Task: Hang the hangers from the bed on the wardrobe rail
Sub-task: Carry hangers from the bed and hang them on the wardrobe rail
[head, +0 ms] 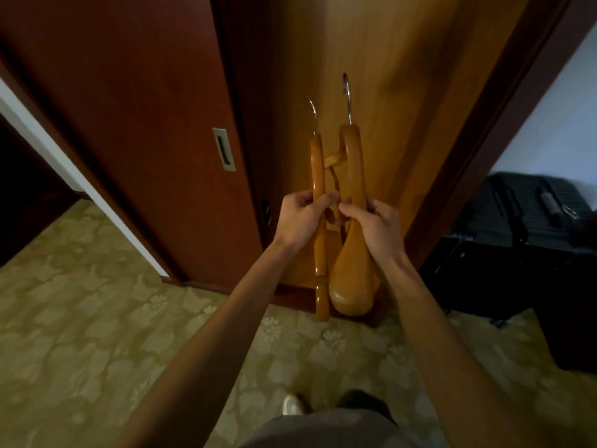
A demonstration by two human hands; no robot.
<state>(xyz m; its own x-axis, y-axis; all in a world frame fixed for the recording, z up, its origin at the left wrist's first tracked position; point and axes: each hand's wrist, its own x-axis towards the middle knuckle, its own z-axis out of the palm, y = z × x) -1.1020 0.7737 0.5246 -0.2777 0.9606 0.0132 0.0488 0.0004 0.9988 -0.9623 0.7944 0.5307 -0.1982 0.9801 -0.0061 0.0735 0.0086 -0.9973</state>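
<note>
The wardrobe [387, 92] stands open ahead, its sliding door [129, 124] pushed left; no rail shows in view. Before it the person holds two wooden hangers edge-on, hooks up. The left hand [298, 223] is clenched around the slim hanger [319, 221]; the right hand [371, 226] grips the broad-shouldered hanger [350, 276]. The two look tangled where the fingertips meet. Best, I judge, to free them first, then lift one steel hook [347, 98] at a time toward the rail, keeping the other hanger well clear.

Bare forearms, grey shorts [326, 428], white shoe [290, 405], dark shoe [361, 400]
</note>
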